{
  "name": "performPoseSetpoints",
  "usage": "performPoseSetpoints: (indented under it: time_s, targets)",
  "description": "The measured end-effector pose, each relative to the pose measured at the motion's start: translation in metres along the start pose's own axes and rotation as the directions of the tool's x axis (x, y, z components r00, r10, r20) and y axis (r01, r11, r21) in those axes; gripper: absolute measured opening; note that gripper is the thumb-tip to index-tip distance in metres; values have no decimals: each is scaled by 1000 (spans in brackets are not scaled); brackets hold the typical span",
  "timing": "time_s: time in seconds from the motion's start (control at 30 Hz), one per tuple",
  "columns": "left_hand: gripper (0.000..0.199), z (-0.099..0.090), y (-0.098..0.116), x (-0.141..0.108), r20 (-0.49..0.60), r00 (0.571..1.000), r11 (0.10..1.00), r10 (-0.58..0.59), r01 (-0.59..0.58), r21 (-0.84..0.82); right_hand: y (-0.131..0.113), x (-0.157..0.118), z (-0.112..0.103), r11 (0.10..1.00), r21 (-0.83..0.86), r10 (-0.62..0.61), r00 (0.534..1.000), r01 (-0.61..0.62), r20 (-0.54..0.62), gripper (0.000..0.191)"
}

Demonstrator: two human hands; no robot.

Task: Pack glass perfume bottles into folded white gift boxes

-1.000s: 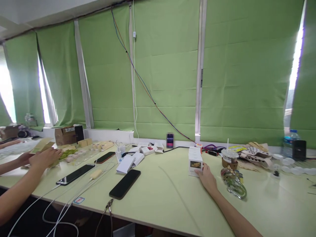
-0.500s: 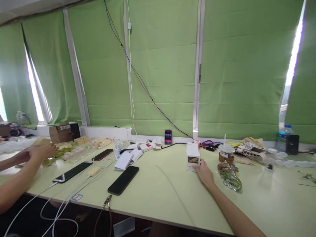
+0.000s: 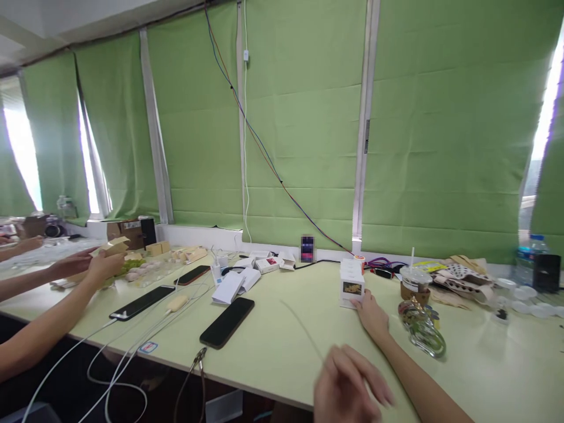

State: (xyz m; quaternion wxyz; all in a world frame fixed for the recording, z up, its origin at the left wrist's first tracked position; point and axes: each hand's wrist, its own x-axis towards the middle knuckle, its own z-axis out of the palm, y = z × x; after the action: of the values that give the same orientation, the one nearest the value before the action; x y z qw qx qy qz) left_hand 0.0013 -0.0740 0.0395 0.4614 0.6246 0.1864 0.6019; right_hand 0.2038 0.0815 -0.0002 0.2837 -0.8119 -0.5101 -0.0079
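Observation:
A row of small white boxes (image 3: 351, 269) stands on the table right of centre, the front one bearing a dark picture with a yellowish shape. My right hand (image 3: 372, 317) is at the lower right of that front white box, thumb on its front corner and fingers along its side. My left hand (image 3: 348, 385) is in the bottom middle, over the table's near edge. It is smeared by motion with its fingers partly bent, and I see nothing in it. To the right of my right forearm lies a clear, shiny bundle of plastic packets (image 3: 422, 329).
A black phone (image 3: 227, 322) lies left of centre, with opened white cartons (image 3: 238, 282) behind it. White cables (image 3: 145, 329) run over the left edge. At left, a co-worker's hands (image 3: 103, 267) hold a cream-coloured piece of card. A drink cup (image 3: 415, 281) stands at right.
My left hand has come into view at the bottom middle. The view has shifted slightly left. My right hand stays at the front white box. The co-worker's hands have lifted the card.

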Motion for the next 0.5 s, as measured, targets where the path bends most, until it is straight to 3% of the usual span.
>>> performPoseSetpoints:
  time_s: [0.07,0.13,0.17,0.3,0.4,0.5]
  targets:
    - [34,-23,-3,46,-50,999,999,11,-9,33,-2,-3,-1,1000,4,-7,1000,8,-30,41]
    - [29,-57,-16,91,-68,995,955,-72,89,283,-4,-10,-2,1000,16,-21,997,22,-76,42]
    - [29,-75,-26,113,-95,987,880,-127,157,448,-4,-14,-2,999,24,-37,994,40,-100,43]
    - [24,-140,-76,184,-176,966,695,-187,257,672,-5,-36,-2,981,65,-170,974,181,-147,41]
    - [16,-170,-109,219,-227,956,486,-187,290,824,-5,-51,0,932,123,-315,929,342,-195,34]
    - [38,-190,-131,247,-246,958,262,-149,278,924,-7,-61,4,833,152,-512,845,532,-153,29]
